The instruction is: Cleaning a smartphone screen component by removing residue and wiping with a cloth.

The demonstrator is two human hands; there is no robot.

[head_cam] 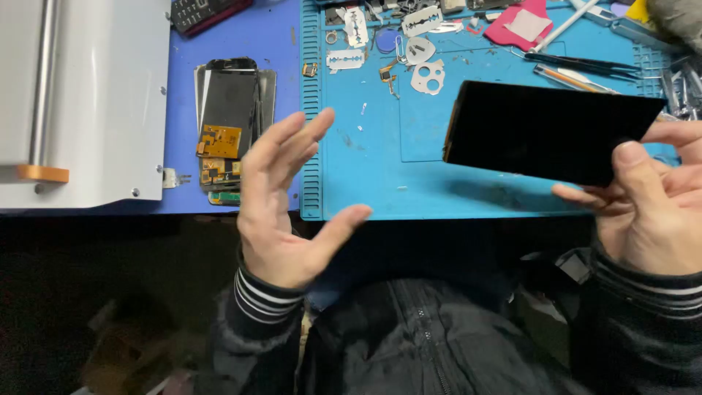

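Two bare hands over the bench rn. The right hand (651, 201) is clamped on the end of a flat black glossy phone screen panel (548, 132), thumb on top and fingers underneath, holding it up in the air above the blue silicone repair mat (380, 183), tilted a bit w/ the far corner higher. The left hand (285, 205) is empty, fingers spread and loose, palm turned toward the panel, hovering around the mat's left edge and not touching anything, well apart from the panel.

Just beyond the left hand there's a stack of dismantled phone screens with orange flex cables (230, 124) lying on the blue tabletop (183, 110). Left of that sits a white boxy machine with a metal bar and orange tab (80, 102). At the top edge, part of a dark keypad phone with a red rim (205, 11).

Back of the mat is cluttered: silver razor blades (345, 60), a silver metal camera-cutout plate (428, 77), black tweezers (585, 64), a pink cloth-like pad (519, 25), plus small bits I can't make out.

Person's got a black zip jacket (409, 336) and striped cuffs at both wrists.
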